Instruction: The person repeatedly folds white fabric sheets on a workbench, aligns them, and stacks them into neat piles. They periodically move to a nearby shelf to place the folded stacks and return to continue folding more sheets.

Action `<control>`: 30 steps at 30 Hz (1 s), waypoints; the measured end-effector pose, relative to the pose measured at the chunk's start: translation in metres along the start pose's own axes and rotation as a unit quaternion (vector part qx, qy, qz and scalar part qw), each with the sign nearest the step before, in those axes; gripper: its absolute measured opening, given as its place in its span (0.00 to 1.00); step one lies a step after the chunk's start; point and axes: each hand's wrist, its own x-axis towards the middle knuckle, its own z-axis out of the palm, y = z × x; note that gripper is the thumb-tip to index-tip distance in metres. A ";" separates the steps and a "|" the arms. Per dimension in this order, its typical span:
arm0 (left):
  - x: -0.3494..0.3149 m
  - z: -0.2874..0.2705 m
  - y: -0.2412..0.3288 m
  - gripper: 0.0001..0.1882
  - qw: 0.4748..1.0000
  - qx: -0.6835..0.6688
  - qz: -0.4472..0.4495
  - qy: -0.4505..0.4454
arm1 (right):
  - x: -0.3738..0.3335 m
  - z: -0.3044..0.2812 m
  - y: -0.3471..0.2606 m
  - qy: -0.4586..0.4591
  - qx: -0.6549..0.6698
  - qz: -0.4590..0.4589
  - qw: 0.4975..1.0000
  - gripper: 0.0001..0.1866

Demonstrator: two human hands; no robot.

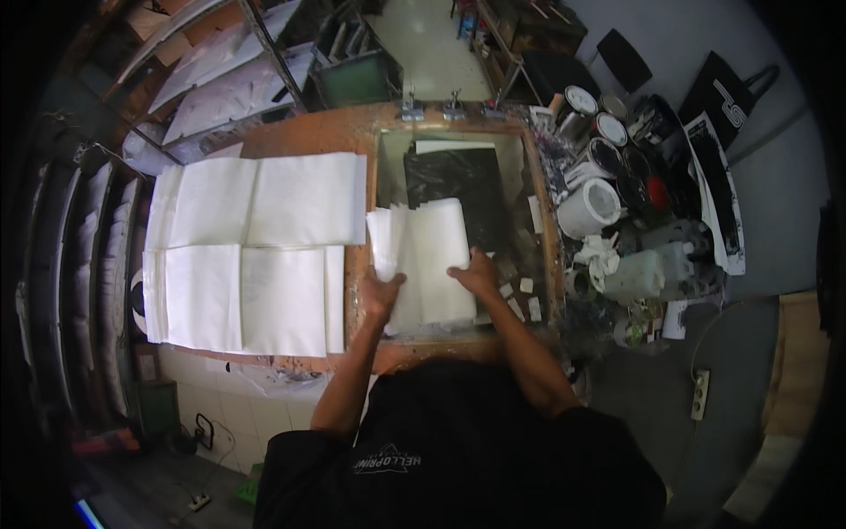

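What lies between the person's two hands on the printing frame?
In the head view, a stack of white sheets lies between the left hand and the right hand. Both hands rest on its lower edges.

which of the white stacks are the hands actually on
The small stack of white sheets on the screen frame, under both hands. The two larger white stacks lie untouched to its left.

1. Both bare forearms come up from the lower edge and converge toward the middle of the view.
2. The left hand (382, 291) lies palm down, fingers spread and pointing forward, pressed flat.
3. The right hand (477, 272) sits just beside it to the right, also palm down, fingers bent slightly leftward.
4. The right elbow is bent outward; the left arm runs straighter.
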 end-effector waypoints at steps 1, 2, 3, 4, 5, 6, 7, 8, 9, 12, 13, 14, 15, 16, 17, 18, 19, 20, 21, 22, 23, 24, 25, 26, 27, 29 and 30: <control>-0.008 0.001 0.020 0.24 0.999 0.022 0.026 0.014 | 0.005 0.012 0.000 0.037 0.048 -0.034 0.998 0.39; -0.020 0.002 0.036 0.26 0.995 0.071 0.059 0.029 | 0.001 0.024 0.001 0.076 0.094 -0.069 0.990 0.38; -0.026 0.012 0.022 0.26 0.985 0.071 0.138 0.070 | -0.001 0.031 -0.006 0.114 0.139 -0.112 0.977 0.36; -0.039 0.010 0.026 0.27 0.968 0.033 0.234 0.085 | -0.008 0.028 -0.012 0.161 0.199 -0.148 0.955 0.34; -0.048 0.008 0.034 0.27 0.963 -0.052 0.255 0.067 | -0.025 0.017 -0.022 0.202 0.256 -0.184 0.927 0.31; -0.058 0.003 0.049 0.29 0.948 -0.088 0.293 0.083 | -0.047 -0.012 -0.041 0.165 0.255 -0.151 0.941 0.32; -0.061 0.007 0.059 0.30 0.931 -0.113 0.327 0.112 | -0.065 -0.037 -0.054 0.131 0.253 -0.114 0.952 0.34; -0.048 0.013 0.027 0.31 0.917 -0.003 0.387 0.094 | -0.069 -0.044 -0.053 0.072 0.251 -0.143 0.955 0.37; -0.042 0.025 0.004 0.31 0.950 -0.132 0.283 0.020 | -0.071 -0.048 -0.049 0.007 0.245 -0.170 0.955 0.41; -0.035 0.033 -0.004 0.33 0.967 -0.131 0.213 -0.043 | -0.086 -0.098 -0.074 -0.056 0.212 -0.307 0.926 0.54; -0.031 0.033 -0.001 0.33 0.970 -0.066 0.233 -0.033 | -0.099 -0.123 -0.092 -0.049 0.184 -0.347 0.918 0.60; -0.026 0.035 0.000 0.34 0.955 -0.045 0.292 -0.028 | -0.105 -0.142 -0.109 -0.023 0.124 -0.388 0.913 0.59; -0.019 0.037 -0.003 0.35 0.938 -0.022 0.346 -0.021 | -0.108 -0.154 -0.124 0.000 0.066 -0.428 0.901 0.59; -0.019 0.038 0.001 0.36 0.916 0.001 0.400 -0.021 | -0.109 -0.160 -0.131 0.027 0.007 -0.459 0.888 0.59; -0.022 0.044 0.006 0.37 0.948 -0.089 0.304 -0.035 | -0.103 -0.156 -0.137 0.033 -0.108 -0.451 0.886 0.54; -0.029 0.042 0.018 0.37 0.950 -0.111 0.289 -0.033 | -0.096 -0.155 -0.136 0.013 -0.134 -0.452 0.882 0.52; -0.037 0.038 0.031 0.37 0.952 -0.134 0.274 -0.032 | -0.089 -0.155 -0.134 -0.006 -0.160 -0.454 0.877 0.50; -0.040 0.038 0.038 0.37 0.953 -0.156 0.257 -0.030 | -0.085 -0.156 -0.133 -0.027 -0.186 -0.454 0.871 0.49; -0.037 0.036 0.037 0.40 0.957 -0.147 0.250 -0.018 | -0.080 -0.158 -0.142 0.014 -0.185 -0.474 0.861 0.49; -0.035 0.037 0.034 0.42 0.954 -0.152 0.258 -0.005 | -0.077 -0.161 -0.144 0.056 -0.183 -0.483 0.855 0.48; -0.032 0.037 0.031 0.45 0.952 -0.156 0.265 0.008 | -0.076 -0.162 -0.145 0.097 -0.180 -0.492 0.846 0.48; -0.030 0.038 0.028 0.47 0.949 -0.160 0.272 0.021 | -0.071 -0.159 -0.143 0.053 -0.174 -0.498 0.848 0.48; -0.028 0.035 0.030 0.51 0.955 -0.147 0.256 0.011 | -0.064 -0.157 -0.142 0.009 -0.167 -0.503 0.848 0.48; -0.027 0.031 0.033 0.52 0.955 -0.131 0.266 0.012 | -0.060 -0.156 -0.142 -0.034 -0.159 -0.507 0.847 0.48; -0.025 0.028 0.036 0.53 0.954 -0.114 0.277 0.013 | -0.059 -0.156 -0.142 0.006 -0.180 -0.508 0.842 0.47; -0.028 0.027 0.029 0.56 0.955 -0.088 0.284 0.012 | -0.072 -0.159 -0.154 0.070 -0.218 -0.509 0.830 0.46; -0.024 0.031 0.025 0.58 0.954 -0.078 0.289 0.008 | -0.069 -0.159 -0.154 0.037 -0.176 -0.520 0.835 0.46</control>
